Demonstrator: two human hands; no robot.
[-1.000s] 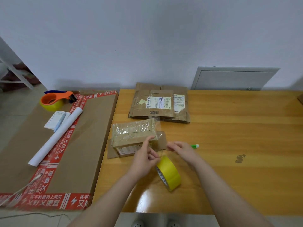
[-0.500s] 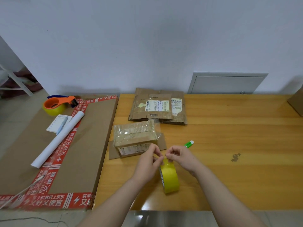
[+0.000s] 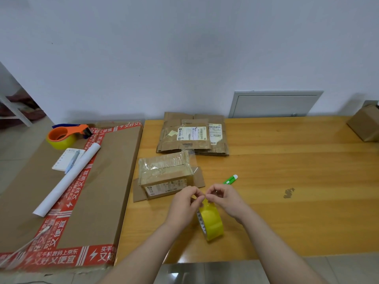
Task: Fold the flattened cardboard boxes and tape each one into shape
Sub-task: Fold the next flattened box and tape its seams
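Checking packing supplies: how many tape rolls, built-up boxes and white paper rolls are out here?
Tape rolls: 2, the yellow roll and the dispenser roll
Built-up boxes: 2, the taped box and the right-edge box
White paper rolls: 1, the paper roll
Total: 5

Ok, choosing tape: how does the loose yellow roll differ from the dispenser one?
The loose roll stands on edge; the dispenser roll lies flat on the cardboard sheet. Left hand and right hand pinch the loose roll; the dispenser roll is untouched. Both are yellow.
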